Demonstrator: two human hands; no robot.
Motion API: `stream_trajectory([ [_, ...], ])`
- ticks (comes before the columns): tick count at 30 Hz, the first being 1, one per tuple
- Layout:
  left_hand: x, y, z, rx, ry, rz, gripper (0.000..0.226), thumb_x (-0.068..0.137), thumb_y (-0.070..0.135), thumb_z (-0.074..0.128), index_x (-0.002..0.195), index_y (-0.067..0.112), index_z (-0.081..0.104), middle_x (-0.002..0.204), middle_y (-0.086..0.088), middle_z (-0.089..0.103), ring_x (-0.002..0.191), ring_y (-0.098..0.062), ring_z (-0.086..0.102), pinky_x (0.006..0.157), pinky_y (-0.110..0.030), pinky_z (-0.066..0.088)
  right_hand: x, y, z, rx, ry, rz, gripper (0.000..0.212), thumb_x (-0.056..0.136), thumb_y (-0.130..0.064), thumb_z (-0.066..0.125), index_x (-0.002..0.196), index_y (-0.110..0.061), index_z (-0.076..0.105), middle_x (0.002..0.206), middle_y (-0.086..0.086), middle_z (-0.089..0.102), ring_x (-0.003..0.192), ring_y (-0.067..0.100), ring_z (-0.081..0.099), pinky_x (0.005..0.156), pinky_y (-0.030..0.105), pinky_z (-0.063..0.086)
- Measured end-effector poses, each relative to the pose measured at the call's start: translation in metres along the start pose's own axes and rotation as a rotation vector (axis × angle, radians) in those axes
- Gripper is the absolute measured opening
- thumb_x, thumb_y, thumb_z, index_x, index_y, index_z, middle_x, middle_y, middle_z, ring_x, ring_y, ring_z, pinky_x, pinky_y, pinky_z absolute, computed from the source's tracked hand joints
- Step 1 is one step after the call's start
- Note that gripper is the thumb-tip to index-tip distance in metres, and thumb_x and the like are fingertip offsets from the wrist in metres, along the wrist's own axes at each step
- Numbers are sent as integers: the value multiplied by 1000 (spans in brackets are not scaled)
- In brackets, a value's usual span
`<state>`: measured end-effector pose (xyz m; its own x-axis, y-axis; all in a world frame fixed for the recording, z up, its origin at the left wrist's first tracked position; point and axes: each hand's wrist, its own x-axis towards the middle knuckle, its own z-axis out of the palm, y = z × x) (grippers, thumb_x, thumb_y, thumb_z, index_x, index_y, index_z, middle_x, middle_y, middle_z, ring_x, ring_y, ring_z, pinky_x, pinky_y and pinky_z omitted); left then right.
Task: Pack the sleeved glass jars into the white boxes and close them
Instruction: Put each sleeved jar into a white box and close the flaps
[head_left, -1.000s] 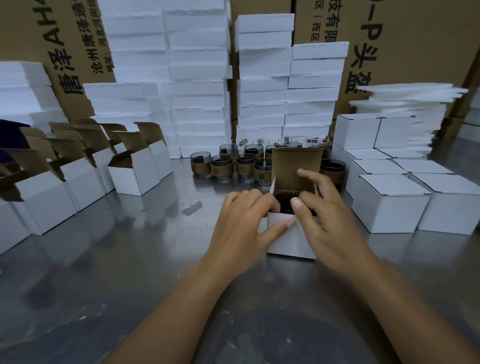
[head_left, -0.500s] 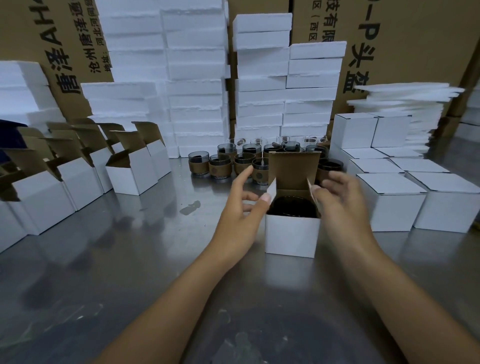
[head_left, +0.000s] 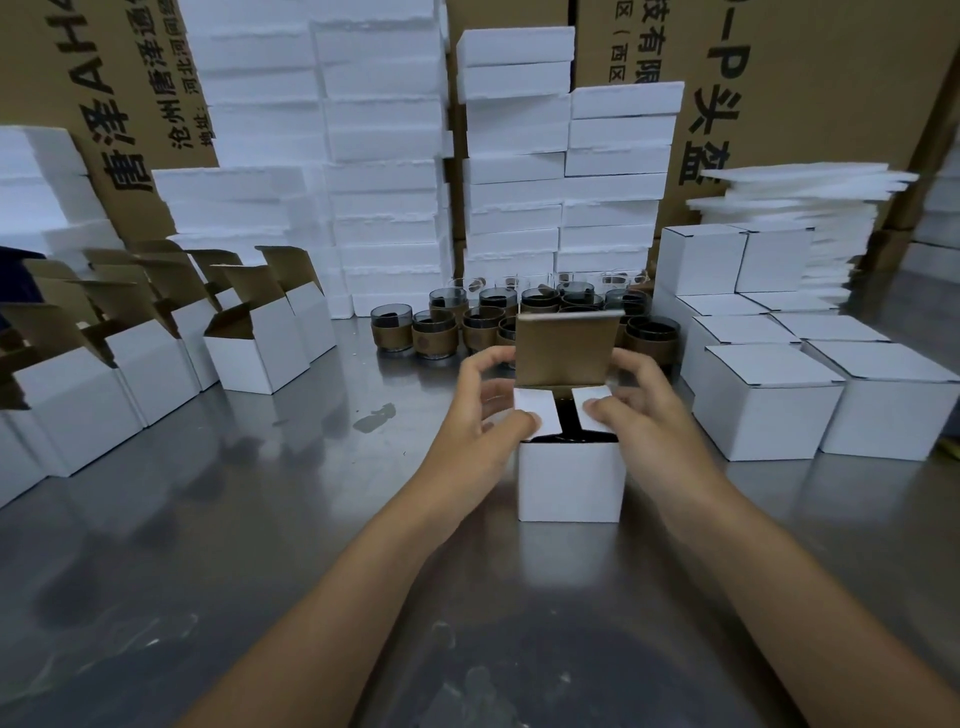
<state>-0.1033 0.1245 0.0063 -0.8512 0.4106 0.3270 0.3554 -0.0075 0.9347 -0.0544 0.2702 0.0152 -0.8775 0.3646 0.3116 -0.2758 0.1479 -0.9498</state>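
A white box (head_left: 570, 480) stands on the steel table (head_left: 234, 519) in front of me, its brown-lined lid (head_left: 563, 351) upright at the back. Both side flaps are folded inward, and a dark jar (head_left: 566, 422) shows in the gap between them. My left hand (head_left: 485, 415) presses its thumb on the left flap, with its index finger curled at the lid's left edge. My right hand (head_left: 647, 410) mirrors it, thumb on the right flap and fingers at the lid's right edge. Several sleeved glass jars (head_left: 483, 325) stand behind the box.
Several open boxes (head_left: 254, 353) with raised lids line the left side. Closed white boxes (head_left: 769, 410) are stacked at the right. Foam block stacks (head_left: 384, 156), thin foam sheets (head_left: 800, 197) and large cardboard cartons (head_left: 831, 78) wall off the back.
A second ago both hands were over the box's mouth. They then spread to the upright side flaps and have now folded both flaps inward over the jar.
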Motion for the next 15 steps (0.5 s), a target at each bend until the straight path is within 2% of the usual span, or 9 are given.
stream_trajectory([
  [2,-1,-1,1,25,13,23,42,89,11,57,95,51,47,105,14,55,98,10,53,85,-16,41,1,2,0,-22,2,-41,35,87,3,52,84,-33,56,69,-22,65,68,-5,60,58,10,45],
  [3,-1,-2,1,19,13,31,34,89,12,58,94,44,50,104,12,57,100,5,55,87,-19,43,1,3,-1,-30,-1,-54,34,87,4,51,81,-28,57,72,-20,65,74,2,60,63,16,45],
  [5,-1,-3,1,-5,7,39,21,91,14,57,91,34,53,98,13,60,93,5,57,79,-13,46,1,3,-1,-14,3,-48,33,88,5,50,76,-24,59,77,-13,65,83,11,59,68,28,44],
  [6,-1,-3,1,-9,6,39,18,92,15,56,91,32,54,98,13,60,89,8,57,74,-9,45,1,2,-1,12,16,-22,33,90,2,49,73,-23,61,77,-12,66,82,12,60,67,28,45],
  [8,0,-2,1,-18,12,36,17,93,14,54,92,30,55,98,12,60,85,12,57,69,-5,43,3,0,-1,82,64,42,34,90,-4,47,68,-22,67,73,-14,68,79,6,62,67,22,47],
  [10,0,-1,2,-49,29,27,19,94,10,50,90,27,57,95,10,60,84,11,57,69,-4,43,4,-3,-2,150,83,49,32,89,-15,50,66,-22,71,81,-14,71,89,7,63,80,23,47],
  [12,0,2,2,-84,47,0,24,95,9,42,88,25,59,95,9,61,96,1,57,84,-9,43,-1,-5,-2,134,43,-58,28,91,-33,50,75,-24,70,90,-14,69,94,1,60,87,17,43],
  [14,0,2,2,-94,55,3,22,94,20,40,86,25,60,96,9,61,106,-10,55,99,-22,39,-8,-4,-1,-52,-35,-204,23,87,-50,55,84,-30,65,95,-19,64,91,-11,55,76,3,39],
  [15,0,1,1,-95,54,13,21,90,30,40,85,26,60,94,10,62,106,-11,55,100,-26,39,-10,-3,-1,-179,-59,-262,16,84,-50,59,87,-33,61,98,-21,61,92,-13,52,72,1,37],
])
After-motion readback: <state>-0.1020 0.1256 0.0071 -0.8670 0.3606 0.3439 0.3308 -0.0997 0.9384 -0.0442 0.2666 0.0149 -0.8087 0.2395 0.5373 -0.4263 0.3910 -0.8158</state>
